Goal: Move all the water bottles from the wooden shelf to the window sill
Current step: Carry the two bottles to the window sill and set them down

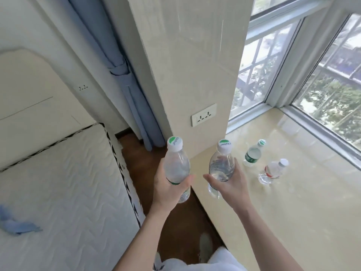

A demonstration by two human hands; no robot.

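Note:
My left hand (169,189) grips a clear water bottle (176,165) with a green-and-white cap, held upright over the dark floor beside the sill's edge. My right hand (230,182) grips a second clear bottle (221,164) with the same cap, just over the near-left edge of the window sill (293,202). Two more bottles stand on the sill to the right: one with a green label (253,154) and, nearer, one with a red label and white cap (272,171). The wooden shelf is out of view.
A cream wall pillar (187,65) with a socket plate (204,115) rises just behind the bottles. The window (332,90) runs along the sill's far side. A white mattress (64,182) lies to the left, a blue curtain (125,75) hangs behind it, and my shoe (206,246) is on the floor.

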